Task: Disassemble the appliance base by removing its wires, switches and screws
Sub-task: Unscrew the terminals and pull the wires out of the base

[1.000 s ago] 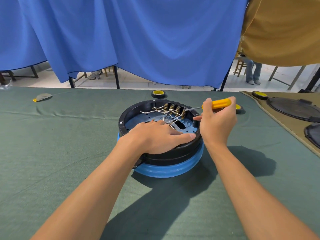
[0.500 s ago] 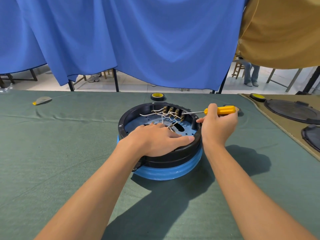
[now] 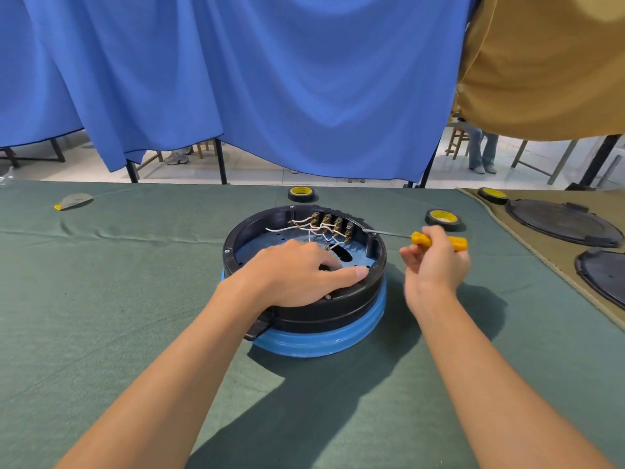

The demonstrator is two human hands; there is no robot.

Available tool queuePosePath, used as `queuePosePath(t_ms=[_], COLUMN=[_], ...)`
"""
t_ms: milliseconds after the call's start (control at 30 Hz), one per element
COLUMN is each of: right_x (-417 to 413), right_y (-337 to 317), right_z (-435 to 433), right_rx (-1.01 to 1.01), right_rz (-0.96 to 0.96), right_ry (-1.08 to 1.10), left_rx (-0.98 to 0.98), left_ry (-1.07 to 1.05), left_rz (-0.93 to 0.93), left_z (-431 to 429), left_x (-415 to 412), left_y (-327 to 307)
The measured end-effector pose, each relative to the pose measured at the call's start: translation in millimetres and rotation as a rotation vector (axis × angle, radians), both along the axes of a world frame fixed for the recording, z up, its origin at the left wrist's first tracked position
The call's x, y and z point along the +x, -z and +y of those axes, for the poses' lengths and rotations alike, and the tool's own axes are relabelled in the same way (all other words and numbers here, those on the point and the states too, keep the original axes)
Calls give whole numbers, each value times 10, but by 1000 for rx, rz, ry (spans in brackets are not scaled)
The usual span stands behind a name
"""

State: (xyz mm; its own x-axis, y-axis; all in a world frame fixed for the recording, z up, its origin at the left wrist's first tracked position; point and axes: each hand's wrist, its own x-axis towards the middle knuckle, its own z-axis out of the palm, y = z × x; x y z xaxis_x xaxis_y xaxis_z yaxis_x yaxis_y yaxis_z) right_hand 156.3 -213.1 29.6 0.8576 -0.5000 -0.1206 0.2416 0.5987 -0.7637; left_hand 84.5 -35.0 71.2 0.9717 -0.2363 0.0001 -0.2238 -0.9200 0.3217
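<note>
Appliance base steadied under left hand, fingers flat, nothing gripped; yellow-handled screwdriver held in right hand, grip seemingly loose (blurred), tip directed toward switches.

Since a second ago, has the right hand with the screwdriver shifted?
Yes. The right hand has drawn back rightward, off the appliance base rim it overlapped before; the screwdriver tip now sits at the rim, not at the switches.
</note>
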Motion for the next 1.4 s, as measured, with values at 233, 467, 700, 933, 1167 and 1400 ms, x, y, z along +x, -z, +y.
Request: queuePosePath(t_ms=[233,467,700,933,1167,1400], right_x=[17,-174,-179,-117,-174,-225], right_y=[105,163,297,299,113,-159], right_z=[-168,-503,-632,-684,-691,-730], right_rx=[252,-1228,-1139,-971,-719,-459], right_rz=[-25,120,35,85,-88,-225], right_ry=[-351,-292,-107,-71,-216,-397], left_rx=[-185,-66,-42,63,-525,-838], left_ry=[-105,-271,-329,-333,-307,-306], left_rz=[-146,-169,-134,-441,-559,-517], left_z=[99,91,-20,-234,-686,-1026], left_x=[29,72,160,228,301,416], left_y=[-61,-16,-3,-82,-384,-629])
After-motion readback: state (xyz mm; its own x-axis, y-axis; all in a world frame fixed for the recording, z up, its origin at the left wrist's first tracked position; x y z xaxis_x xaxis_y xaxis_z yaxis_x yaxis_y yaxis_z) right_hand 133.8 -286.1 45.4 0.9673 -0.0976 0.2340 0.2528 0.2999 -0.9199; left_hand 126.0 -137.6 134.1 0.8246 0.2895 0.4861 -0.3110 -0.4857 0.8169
